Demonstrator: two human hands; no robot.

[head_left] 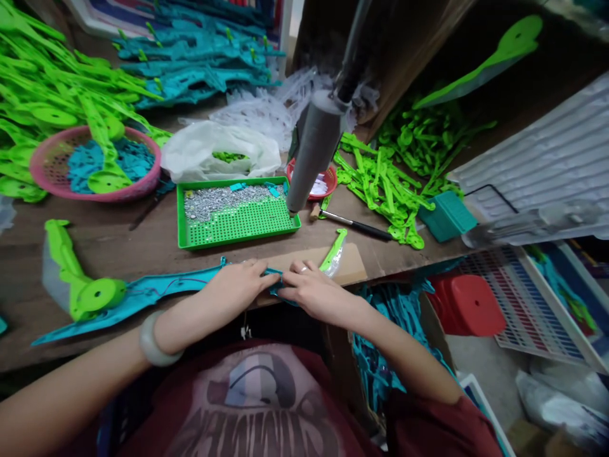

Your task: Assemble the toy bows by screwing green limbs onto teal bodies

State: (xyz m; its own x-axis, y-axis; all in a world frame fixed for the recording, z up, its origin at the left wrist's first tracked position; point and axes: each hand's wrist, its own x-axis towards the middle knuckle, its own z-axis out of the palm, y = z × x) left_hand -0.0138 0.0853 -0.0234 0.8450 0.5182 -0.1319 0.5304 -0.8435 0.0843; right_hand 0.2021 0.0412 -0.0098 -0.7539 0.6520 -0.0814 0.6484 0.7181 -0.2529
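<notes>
I see a long, slightly curved teal plastic strip (164,287) running along the near edge of the brown counter (157,238), from the lower left of the frame to the centre. It tapers to a point at its left end, and a thin dark-red wire lies along it. Near that end sits a bright green plastic arm with a round, holed base (98,295), a translucent grey fin along its side.

At the frame's centre, I have the left hand (247,279) and right hand (307,289) close together, fingers bent and pinching the teal strip; their exact contact is partly hidden. Just beyond the right hand, a small green piece with a clear fin (337,251) lies over tan cardboard (354,263); I can't tell whether it joins the strip.
</notes>
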